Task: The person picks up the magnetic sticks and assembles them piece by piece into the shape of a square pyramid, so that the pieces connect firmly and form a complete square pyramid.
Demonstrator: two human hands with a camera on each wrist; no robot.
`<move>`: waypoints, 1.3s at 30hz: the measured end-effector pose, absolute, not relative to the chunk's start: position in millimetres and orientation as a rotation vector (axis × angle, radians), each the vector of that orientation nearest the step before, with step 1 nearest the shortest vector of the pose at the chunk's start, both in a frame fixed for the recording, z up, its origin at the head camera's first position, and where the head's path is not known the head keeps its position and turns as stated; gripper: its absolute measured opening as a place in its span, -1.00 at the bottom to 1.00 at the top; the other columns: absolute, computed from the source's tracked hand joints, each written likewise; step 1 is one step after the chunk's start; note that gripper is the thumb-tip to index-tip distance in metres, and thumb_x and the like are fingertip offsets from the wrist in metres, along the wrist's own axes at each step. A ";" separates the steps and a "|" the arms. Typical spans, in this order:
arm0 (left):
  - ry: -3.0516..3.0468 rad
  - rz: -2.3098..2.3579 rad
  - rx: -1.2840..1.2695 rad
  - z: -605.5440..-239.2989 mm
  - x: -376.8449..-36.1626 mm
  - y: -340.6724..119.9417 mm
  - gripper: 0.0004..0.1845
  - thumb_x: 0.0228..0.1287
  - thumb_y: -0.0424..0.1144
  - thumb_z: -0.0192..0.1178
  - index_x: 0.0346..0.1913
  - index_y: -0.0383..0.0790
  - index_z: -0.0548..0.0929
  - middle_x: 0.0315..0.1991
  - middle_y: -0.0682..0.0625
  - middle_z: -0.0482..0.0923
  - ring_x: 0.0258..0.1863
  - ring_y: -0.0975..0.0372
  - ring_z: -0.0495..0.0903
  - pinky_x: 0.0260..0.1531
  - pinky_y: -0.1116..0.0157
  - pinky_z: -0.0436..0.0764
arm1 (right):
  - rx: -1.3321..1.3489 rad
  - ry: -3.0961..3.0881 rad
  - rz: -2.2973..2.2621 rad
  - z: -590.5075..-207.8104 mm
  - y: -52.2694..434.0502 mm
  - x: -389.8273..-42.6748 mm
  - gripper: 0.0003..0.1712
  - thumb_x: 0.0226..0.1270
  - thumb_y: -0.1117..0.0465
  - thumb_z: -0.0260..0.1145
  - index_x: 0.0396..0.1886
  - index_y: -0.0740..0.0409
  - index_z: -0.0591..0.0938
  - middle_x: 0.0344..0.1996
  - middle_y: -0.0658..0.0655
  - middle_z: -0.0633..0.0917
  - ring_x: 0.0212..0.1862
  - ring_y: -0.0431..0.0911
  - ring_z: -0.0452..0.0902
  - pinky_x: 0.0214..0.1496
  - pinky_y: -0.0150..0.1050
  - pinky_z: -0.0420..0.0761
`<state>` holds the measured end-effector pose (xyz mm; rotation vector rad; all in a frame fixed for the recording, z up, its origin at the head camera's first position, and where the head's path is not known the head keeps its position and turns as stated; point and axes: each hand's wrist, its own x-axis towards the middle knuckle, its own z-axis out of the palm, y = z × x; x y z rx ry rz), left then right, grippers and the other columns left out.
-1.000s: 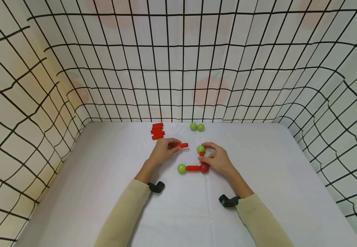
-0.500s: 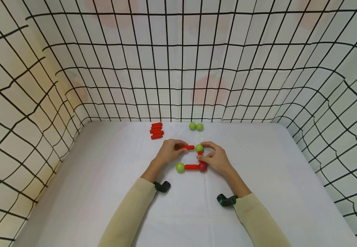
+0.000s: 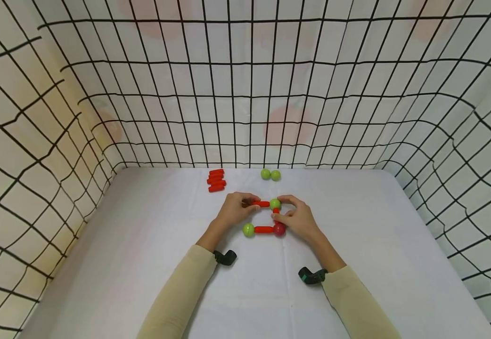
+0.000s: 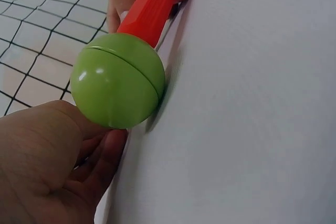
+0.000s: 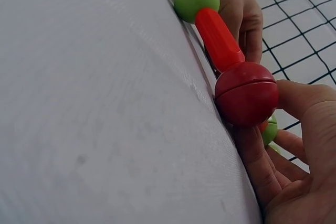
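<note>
In the head view my left hand (image 3: 233,208) pinches a red rod (image 3: 264,204) whose right end meets a green ball (image 3: 275,204). My right hand (image 3: 300,218) grips that ball and the second red rod (image 3: 276,211) below it, fingers behind the ball and thumb at the rod. This rod leads down to a dark red ball (image 3: 279,229). From there a third red rod (image 3: 264,230) runs left to another green ball (image 3: 248,230), large in the left wrist view. The right wrist view shows the dark red ball (image 5: 247,95) close up, hiding much of the held pieces.
Several red rods (image 3: 216,181) lie stacked side by side at the back left. Two loose green balls (image 3: 270,174) sit at the back. Black wire mesh (image 3: 249,96) encloses the white table (image 3: 339,197) at the back and sides.
My left hand has moved right with its red rod, closing the gap to the green ball. The right hand keeps its grip in nearly the same place.
</note>
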<state>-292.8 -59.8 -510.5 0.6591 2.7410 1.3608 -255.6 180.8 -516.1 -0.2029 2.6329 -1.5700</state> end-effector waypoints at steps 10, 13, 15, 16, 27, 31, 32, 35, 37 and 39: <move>2.740 1.364 0.654 -515.5 -293.8 -59.6 -0.74 0.31 -0.17 0.44 0.04 -0.07 0.81 -0.15 0.07 0.80 -0.17 0.25 0.73 -0.02 0.29 0.74 | -0.250 2.681 -1.514 -514.3 183.2 -264.3 -0.41 0.33 0.06 0.49 0.31 0.02 0.56 0.20 0.12 0.64 -0.48 -0.10 0.60 -0.43 -0.32 0.57; 2.742 1.361 0.666 -516.8 -293.6 -58.6 -0.73 0.31 -0.17 0.44 0.04 -0.07 0.81 -0.13 0.07 0.81 -0.17 0.25 0.74 -0.04 0.30 0.74 | -0.307 2.700 -1.447 -515.8 183.7 -271.0 -0.46 0.36 0.04 0.46 0.29 0.00 0.60 0.13 0.09 0.67 -0.44 -0.10 0.58 -0.40 -0.31 0.59; 2.741 1.368 0.678 -517.0 -293.9 -57.5 -0.73 0.30 -0.18 0.44 0.04 -0.07 0.81 -0.13 0.07 0.81 -0.16 0.25 0.75 -0.04 0.30 0.74 | -0.342 2.705 -1.400 -516.2 183.5 -275.8 -0.52 0.37 0.03 0.45 0.25 -0.02 0.63 0.05 0.09 0.68 -0.45 -0.11 0.55 -0.41 -0.30 0.58; 2.739 1.371 0.687 -516.9 -293.9 -56.9 -0.73 0.30 -0.18 0.44 0.04 -0.07 0.81 -0.13 0.06 0.81 -0.16 0.26 0.75 -0.03 0.30 0.74 | -0.352 2.702 -1.385 -515.7 183.3 -277.4 -0.55 0.37 0.04 0.44 0.22 -0.03 0.65 -0.02 0.09 0.69 -0.46 -0.09 0.55 -0.42 -0.30 0.58; 2.698 1.408 0.605 -516.6 -295.5 -55.2 -0.71 0.34 -0.07 0.41 0.06 -0.05 0.78 -0.15 0.09 0.78 -0.16 0.27 0.72 -0.03 0.32 0.73 | -0.376 2.713 -1.386 -518.5 187.6 -282.9 -0.69 0.38 0.09 0.43 0.08 -0.03 0.72 -0.14 0.10 0.72 -0.44 -0.05 0.51 -0.44 -0.32 0.55; 2.666 1.441 0.546 -512.0 -299.1 -56.4 -0.65 0.41 0.01 0.33 0.13 -0.06 0.72 -0.02 0.08 0.75 -0.04 0.21 0.73 0.00 0.28 0.73 | -0.355 2.690 -1.428 -518.5 191.3 -278.8 -0.67 0.39 0.12 0.43 0.11 -0.02 0.69 -0.03 0.13 0.70 -0.46 -0.04 0.54 -0.44 -0.29 0.62; 2.659 1.445 0.541 -510.6 -300.7 -56.5 -0.63 0.42 0.02 0.31 0.15 -0.06 0.71 0.02 0.07 0.74 -0.01 0.19 0.73 0.01 0.26 0.74 | -0.348 2.685 -1.437 -518.2 192.1 -278.0 -0.67 0.39 0.12 0.43 0.12 -0.01 0.69 -0.06 0.14 0.70 -0.47 -0.03 0.55 -0.44 -0.29 0.64; 2.648 1.429 0.521 -505.5 -306.3 -56.9 -0.58 0.44 0.04 0.28 0.23 -0.08 0.66 0.13 0.05 0.70 0.08 0.14 0.70 0.07 0.20 0.72 | -0.329 2.683 -1.444 -516.5 193.8 -276.4 -0.66 0.40 0.12 0.42 0.13 -0.01 0.68 -0.13 0.13 0.70 -0.48 -0.04 0.56 -0.43 -0.29 0.65; 2.647 1.416 0.507 -503.0 -311.8 -57.5 -0.55 0.45 0.04 0.27 0.27 -0.09 0.63 0.17 0.03 0.67 0.12 0.12 0.68 0.12 0.16 0.71 | -0.331 2.690 -1.438 -515.4 193.7 -275.9 -0.65 0.40 0.13 0.42 0.14 0.01 0.68 -0.15 0.14 0.69 -0.48 -0.05 0.55 -0.44 -0.30 0.65; 2.652 1.403 0.495 -500.0 -317.6 -57.0 -0.53 0.46 0.01 0.26 0.31 -0.09 0.60 0.21 0.00 0.64 0.16 0.09 0.65 0.17 0.13 0.68 | -0.327 2.696 -1.435 -515.2 193.6 -275.7 -0.65 0.40 0.12 0.42 0.15 0.00 0.68 -0.12 0.13 0.69 -0.47 -0.07 0.55 -0.44 -0.31 0.64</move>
